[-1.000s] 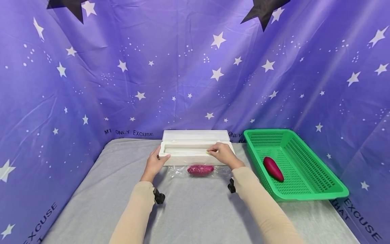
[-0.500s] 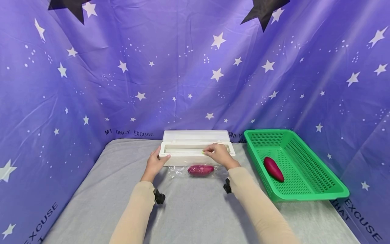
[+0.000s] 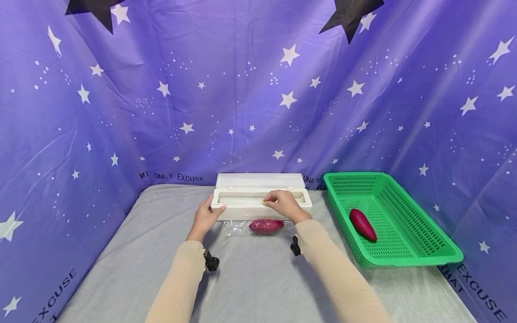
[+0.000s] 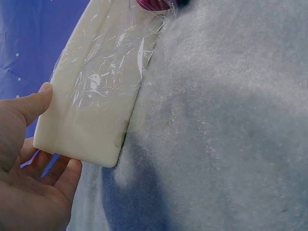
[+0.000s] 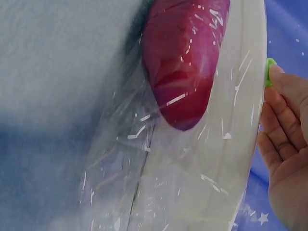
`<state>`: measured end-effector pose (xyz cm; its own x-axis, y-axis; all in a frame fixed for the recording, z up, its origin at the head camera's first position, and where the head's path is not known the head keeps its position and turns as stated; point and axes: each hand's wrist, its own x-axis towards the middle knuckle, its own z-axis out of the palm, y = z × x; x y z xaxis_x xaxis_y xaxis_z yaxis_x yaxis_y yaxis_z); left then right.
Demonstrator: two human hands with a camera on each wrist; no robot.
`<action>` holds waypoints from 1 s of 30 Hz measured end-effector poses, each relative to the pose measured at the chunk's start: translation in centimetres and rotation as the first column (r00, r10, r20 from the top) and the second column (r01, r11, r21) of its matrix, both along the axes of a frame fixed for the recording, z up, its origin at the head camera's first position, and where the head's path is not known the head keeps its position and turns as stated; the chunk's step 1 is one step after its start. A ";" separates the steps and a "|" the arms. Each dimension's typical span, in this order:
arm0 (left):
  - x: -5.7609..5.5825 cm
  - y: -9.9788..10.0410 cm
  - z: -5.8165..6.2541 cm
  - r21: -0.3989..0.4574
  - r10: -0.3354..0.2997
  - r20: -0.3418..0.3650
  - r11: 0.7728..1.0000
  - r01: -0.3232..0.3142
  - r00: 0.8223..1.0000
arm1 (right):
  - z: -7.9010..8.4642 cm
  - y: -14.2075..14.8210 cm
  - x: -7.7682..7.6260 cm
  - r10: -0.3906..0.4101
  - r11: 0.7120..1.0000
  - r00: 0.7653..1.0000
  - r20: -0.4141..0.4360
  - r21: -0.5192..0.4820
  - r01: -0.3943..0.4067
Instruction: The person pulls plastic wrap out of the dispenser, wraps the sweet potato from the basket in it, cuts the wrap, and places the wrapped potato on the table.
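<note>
A long white cling film dispenser box (image 3: 246, 212) sits at the back of the table with its lid (image 3: 260, 181) raised. My left hand (image 3: 205, 216) grips its left end, thumb on the front edge and fingers round the end. My right hand (image 3: 286, 204) pinches a small green slide cutter (image 5: 270, 72) on the box's front rim, near the middle. Clear cling film (image 4: 103, 72) hangs over the front of the box and reaches the table. A purple sweet potato (image 3: 265, 226) lies in front of the box, with film over it.
At the right stands a green plastic basket (image 3: 412, 261) holding another purple sweet potato (image 3: 362, 224). A grey cloth (image 3: 250, 287) covers the table. Behind and on both sides hangs a purple curtain (image 3: 226, 103) with stars.
My right hand has slid left along the box's front rim with the green slide cutter, from right of centre to about the middle. My left hand keeps its grip on the box end.
</note>
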<state>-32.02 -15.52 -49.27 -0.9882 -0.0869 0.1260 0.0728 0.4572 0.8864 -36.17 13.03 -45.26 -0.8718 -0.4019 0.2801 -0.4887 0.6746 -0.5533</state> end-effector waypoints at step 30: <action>-0.1 0.0 -0.3 0.014 0.003 0.009 1.000 -0.003 1.000 | -0.2 -4.2 -0.2 0.034 0.999 0.999 -0.034 0.015 -0.033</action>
<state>-32.12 -15.56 -49.53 -0.9890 -0.0913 0.1161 0.0638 0.4450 0.8933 -36.41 8.81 -45.46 -0.8477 -0.4348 0.3040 -0.5298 0.6652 -0.5261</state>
